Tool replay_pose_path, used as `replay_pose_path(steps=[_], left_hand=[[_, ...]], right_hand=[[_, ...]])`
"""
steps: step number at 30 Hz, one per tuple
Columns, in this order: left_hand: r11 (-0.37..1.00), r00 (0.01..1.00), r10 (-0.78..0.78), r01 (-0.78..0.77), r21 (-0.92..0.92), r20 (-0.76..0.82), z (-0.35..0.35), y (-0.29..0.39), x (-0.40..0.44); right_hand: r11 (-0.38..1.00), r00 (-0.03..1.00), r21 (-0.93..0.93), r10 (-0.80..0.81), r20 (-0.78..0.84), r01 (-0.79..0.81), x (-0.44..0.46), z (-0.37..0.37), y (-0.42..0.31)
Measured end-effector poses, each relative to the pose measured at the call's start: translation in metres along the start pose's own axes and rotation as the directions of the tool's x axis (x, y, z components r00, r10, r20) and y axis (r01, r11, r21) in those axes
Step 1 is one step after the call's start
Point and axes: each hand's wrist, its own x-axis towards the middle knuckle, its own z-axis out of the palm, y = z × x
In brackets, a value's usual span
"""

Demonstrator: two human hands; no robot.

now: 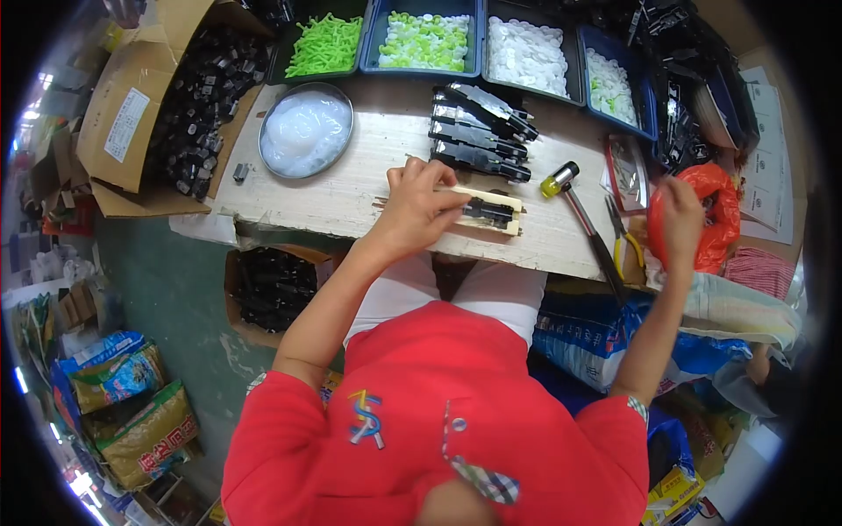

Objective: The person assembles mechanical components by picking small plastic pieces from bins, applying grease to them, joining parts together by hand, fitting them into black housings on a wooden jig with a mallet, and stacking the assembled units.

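My left hand (419, 209) is over the left end of a cream-coloured holder (504, 228), its thumb and fingers closed in a pinch. What sits between the fingertips is hidden. A black plastic part (487, 210) lies in the holder, partly covered by that hand. My right hand (682, 221) is at the red plastic bag (721, 210) on the right, fingers curled together; whatever they grip cannot be made out. Between the hands lies a hammer (586, 219) with a yellow-and-black head. Yellow-handled pliers (626, 241) lie close to my right hand.
Several black assemblies (478, 131) lie behind the holder. A round dish (306, 130) contains a whitish, translucent substance. Trays of small green and white pieces (421, 42) line the back. A cardboard box (132, 114) of black parts stands left. A small clear bag (624, 171) lies right.
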Motion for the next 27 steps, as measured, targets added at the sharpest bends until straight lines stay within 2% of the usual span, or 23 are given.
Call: replay_pose_path(steps=[2,3,4,5,6,7,8,9,10,11,12,13,14,16,17,18,20,21,23,24,26,27], left_hand=[[1.0,1.0,0.013,-0.013,-0.003,-0.009,-0.004,0.005,-0.001],[1.0,1.0,0.027,-0.027,-0.004,-0.015,-0.009,0.004,0.001],[1.0,0.999,0.021,-0.021,0.016,-0.03,-0.017,0.0,0.004],[0.999,0.995,0.017,-0.012,0.047,-0.096,-0.025,-0.005,0.008],[0.997,0.987,0.015,-0.003,0.073,-0.16,-0.033,-0.012,0.013],[0.984,0.972,0.03,0.012,0.176,-0.232,-0.04,-0.031,0.021],[0.968,0.956,-0.02,0.091,0.232,-0.293,-0.057,-0.044,0.033],[0.97,0.925,-0.064,0.145,0.193,-0.374,-0.068,-0.068,0.046],[0.944,0.903,-0.09,0.212,0.253,-0.421,-0.083,-0.086,0.06],[0.891,0.881,-0.074,0.269,0.366,-0.468,-0.096,-0.105,0.075],[0.856,0.883,-0.189,0.363,0.369,-0.429,-0.107,-0.126,0.088],[0.81,0.869,-0.304,0.451,0.375,-0.39,-0.114,-0.141,0.098],[0.811,0.869,-0.301,0.45,0.374,-0.393,-0.117,-0.15,0.108],[0.708,0.863,-0.432,0.505,0.494,-0.262,-0.119,-0.161,0.121],[0.72,0.886,-0.363,0.463,0.518,-0.288,-0.116,-0.163,0.122],[0.72,0.886,-0.363,0.464,0.516,-0.29,-0.116,-0.165,0.126],[0.73,0.883,-0.447,0.454,0.512,-0.146,-0.119,-0.17,0.132],[0.727,0.881,-0.449,0.458,0.511,-0.152,-0.122,-0.173,0.132],[0.769,0.853,-0.51,0.51,0.384,-0.112,-0.126,-0.179,0.128],[0.767,0.852,-0.511,0.513,0.385,-0.118,-0.127,-0.183,0.126],[0.828,0.854,-0.48,0.517,0.216,-0.202,-0.13,-0.187,0.121],[0.829,0.854,-0.478,0.516,0.217,-0.203,-0.132,-0.188,0.12]], right_hand=[[0.941,0.985,-0.31,0.16,0.06,-0.134,-0.005,-0.025,0.079],[0.9,0.987,-0.421,0.15,0.064,-0.11,-0.014,-0.032,0.133],[0.772,0.919,-0.592,0.372,0.128,-0.23,-0.016,-0.043,0.165],[0.758,0.932,-0.625,0.337,0.134,-0.184,-0.035,-0.04,0.261],[0.761,0.939,-0.624,0.322,0.124,-0.178,-0.047,-0.045,0.28],[0.712,0.81,-0.619,0.551,0.2,-0.332,-0.048,-0.045,0.291],[0.719,0.816,-0.613,0.542,0.199,-0.327,-0.039,-0.042,0.268],[0.702,0.778,-0.622,0.587,0.227,-0.348,-0.031,-0.042,0.214],[0.681,0.733,-0.632,0.631,0.252,-0.369,-0.027,-0.042,0.184],[0.742,0.74,-0.569,0.595,0.313,-0.355,-0.028,-0.037,0.197],[0.741,0.742,-0.568,0.595,0.309,-0.358,-0.031,-0.031,0.208],[0.775,0.784,-0.562,0.528,0.328,-0.287,-0.033,-0.024,0.22],[0.804,0.819,-0.556,0.456,0.347,-0.212,-0.033,-0.021,0.226],[0.805,0.841,-0.564,0.425,0.334,-0.184,-0.028,-0.02,0.207],[0.806,0.859,-0.571,0.396,0.325,-0.156,-0.026,-0.02,0.198],[0.806,0.86,-0.572,0.394,0.323,-0.155,-0.026,-0.019,0.203],[0.843,0.848,-0.512,0.385,0.364,-0.163,-0.031,-0.017,0.216],[0.845,0.85,-0.51,0.379,0.365,-0.158,-0.028,-0.022,0.202],[0.837,0.782,-0.49,0.47,0.41,-0.246,-0.023,-0.034,0.176],[0.839,0.785,-0.486,0.465,0.41,-0.243,-0.026,-0.033,0.188],[0.748,0.757,-0.623,0.539,0.369,-0.228,-0.031,-0.028,0.211],[0.748,0.759,-0.623,0.538,0.367,-0.23,-0.032,-0.026,0.216]])
